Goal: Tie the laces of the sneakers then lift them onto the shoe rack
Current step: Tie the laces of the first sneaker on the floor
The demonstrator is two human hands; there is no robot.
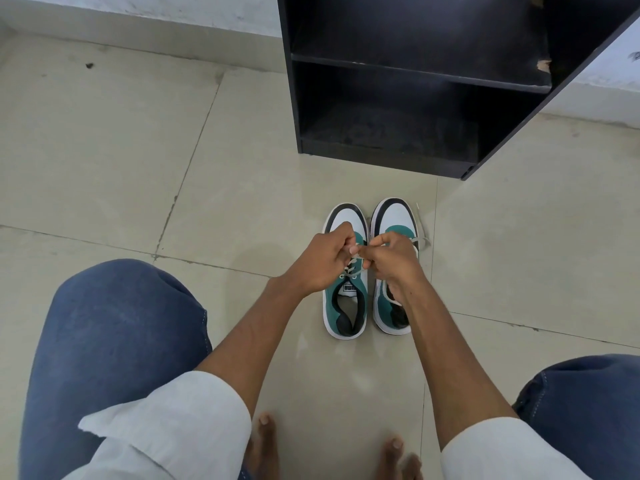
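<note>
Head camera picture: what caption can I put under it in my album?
Both hands, left hand and right hand, tie the left green-and-white sneaker's pale laces before an empty black wooden shoe rack.

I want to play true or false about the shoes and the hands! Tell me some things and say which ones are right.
1. Both sneakers stand on the floor in front of the shoe rack. True.
2. The left hand and the right hand are working the laces over the left sneaker. True.
3. The right sneaker is already on a shelf. False: it sits on the floor beside the other one.
4. The shoe rack is white. False: it is black.
5. A loose lace trails out from the right sneaker onto the floor. True.
6. The person wears socks. False: the feet are bare.
</note>
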